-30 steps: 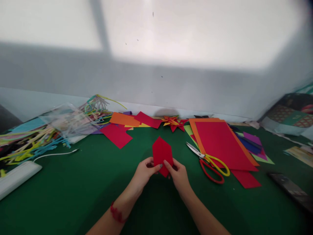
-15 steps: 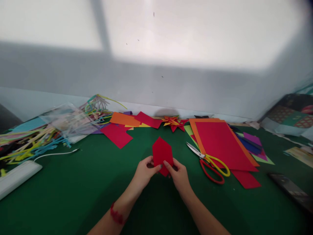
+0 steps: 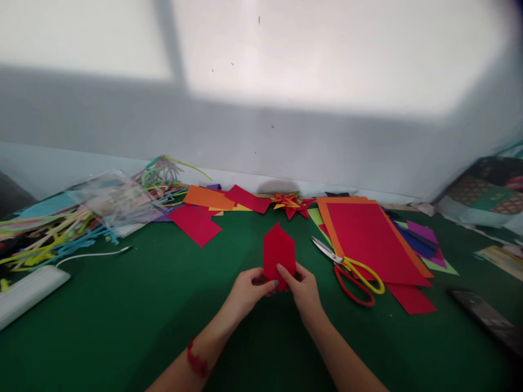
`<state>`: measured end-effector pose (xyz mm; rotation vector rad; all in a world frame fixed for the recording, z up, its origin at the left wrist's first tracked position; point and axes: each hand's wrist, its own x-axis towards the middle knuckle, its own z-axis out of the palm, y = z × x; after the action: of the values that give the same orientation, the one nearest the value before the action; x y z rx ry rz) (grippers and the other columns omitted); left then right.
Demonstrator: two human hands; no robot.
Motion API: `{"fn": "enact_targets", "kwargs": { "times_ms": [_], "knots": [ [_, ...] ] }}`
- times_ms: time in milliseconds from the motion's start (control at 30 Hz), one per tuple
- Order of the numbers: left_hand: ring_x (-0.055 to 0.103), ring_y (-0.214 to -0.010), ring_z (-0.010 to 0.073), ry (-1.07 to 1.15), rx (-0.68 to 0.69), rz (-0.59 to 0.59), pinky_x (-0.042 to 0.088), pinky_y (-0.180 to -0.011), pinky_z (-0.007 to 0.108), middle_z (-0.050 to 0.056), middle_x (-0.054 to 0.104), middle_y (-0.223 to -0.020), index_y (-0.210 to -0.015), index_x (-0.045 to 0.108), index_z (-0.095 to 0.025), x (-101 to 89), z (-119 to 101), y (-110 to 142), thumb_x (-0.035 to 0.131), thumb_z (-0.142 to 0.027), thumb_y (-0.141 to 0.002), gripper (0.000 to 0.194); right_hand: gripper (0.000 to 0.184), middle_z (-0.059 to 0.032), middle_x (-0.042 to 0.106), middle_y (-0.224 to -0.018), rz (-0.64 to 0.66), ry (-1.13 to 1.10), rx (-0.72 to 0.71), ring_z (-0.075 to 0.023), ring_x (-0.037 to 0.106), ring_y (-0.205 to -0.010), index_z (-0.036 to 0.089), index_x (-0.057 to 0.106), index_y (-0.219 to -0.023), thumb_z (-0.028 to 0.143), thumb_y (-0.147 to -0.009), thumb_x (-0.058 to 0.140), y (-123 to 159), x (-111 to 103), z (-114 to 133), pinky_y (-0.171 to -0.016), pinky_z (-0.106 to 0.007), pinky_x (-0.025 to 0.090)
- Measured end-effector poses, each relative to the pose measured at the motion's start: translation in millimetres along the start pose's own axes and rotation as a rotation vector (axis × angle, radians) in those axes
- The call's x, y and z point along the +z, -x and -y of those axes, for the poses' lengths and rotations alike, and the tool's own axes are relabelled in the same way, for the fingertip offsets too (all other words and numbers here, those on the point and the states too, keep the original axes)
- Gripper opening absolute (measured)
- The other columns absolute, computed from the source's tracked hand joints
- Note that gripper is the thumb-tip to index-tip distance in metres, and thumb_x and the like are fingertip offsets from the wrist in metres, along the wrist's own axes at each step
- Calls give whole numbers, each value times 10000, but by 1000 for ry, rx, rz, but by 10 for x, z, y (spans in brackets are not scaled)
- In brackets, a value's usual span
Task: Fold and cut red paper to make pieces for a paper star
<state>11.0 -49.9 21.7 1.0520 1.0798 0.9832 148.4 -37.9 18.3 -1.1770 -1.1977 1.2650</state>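
Observation:
A piece of red paper point(image 3: 279, 249), folded to a point at its top, is held up over the green table point(image 3: 163, 305). My left hand point(image 3: 250, 288) pinches its lower left edge, thumb in front. Around the lower right side, my right hand point(image 3: 303, 286) is closed with its thumb lying on the paper's face. A crease runs down the middle of the paper; its back is hidden. To the right of my hands lie scissors point(image 3: 342, 262) with one yellow and one red handle, their blades slightly apart.
Red and orange sheets point(image 3: 373, 245) are stacked at right, near a dark phone point(image 3: 486, 316). Folded paper stars point(image 3: 290, 204) and loose red paper point(image 3: 196, 226) lie toward the wall. Colourful strips point(image 3: 81, 228), a plastic bag point(image 3: 118, 196) and a white power strip point(image 3: 35, 291) occupy the left.
Both hands have shifted slightly right with the red paper. The paper has turned a little, and its centre crease shows more. The scissors and sheets have stayed put.

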Motion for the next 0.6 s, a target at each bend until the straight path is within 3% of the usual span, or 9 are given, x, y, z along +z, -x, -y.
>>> {"fn": "enact_targets", "kwargs": {
  "times_ms": [267, 433, 533, 600],
  "knots": [
    [588, -565, 155, -19, -8, 1, 446, -576, 274, 78, 657, -698, -832, 626, -95, 27, -21, 11, 647, -327, -631, 308, 277, -12, 581, -615, -18, -33, 44, -99, 434, -480, 141, 627, -771, 393, -656, 636, 3, 6, 40, -428, -212, 367],
    [590, -590, 159, -57, 14, -63, 455, -577, 273, 60, 647, -681, -810, 619, -111, -3, -14, -3, 608, -317, -668, 250, 302, 8, 545, -560, 45, 12, 23, -86, 405, -426, 148, 620, -775, 435, -682, 598, -27, -48, 33, -380, -204, 319],
    [599, -757, 184, -19, 75, -100, 469, -624, 280, 74, 648, -858, -946, 588, -148, -69, -46, -12, 562, -265, -699, 275, 310, 47, 472, -451, 98, 21, 26, -84, 399, -381, 155, 611, -782, 447, -681, 595, -71, -119, 30, -365, -202, 312],
    [566, -900, 198, 33, 135, -67, 469, -687, 283, 77, 589, -1057, -968, 584, -177, -121, -96, -6, 548, -203, -691, 281, 309, 47, 499, -475, 109, 14, 20, -82, 411, -376, 165, 602, -816, 437, -672, 609, -95, -161, 40, -368, -204, 332]
  ]
}}
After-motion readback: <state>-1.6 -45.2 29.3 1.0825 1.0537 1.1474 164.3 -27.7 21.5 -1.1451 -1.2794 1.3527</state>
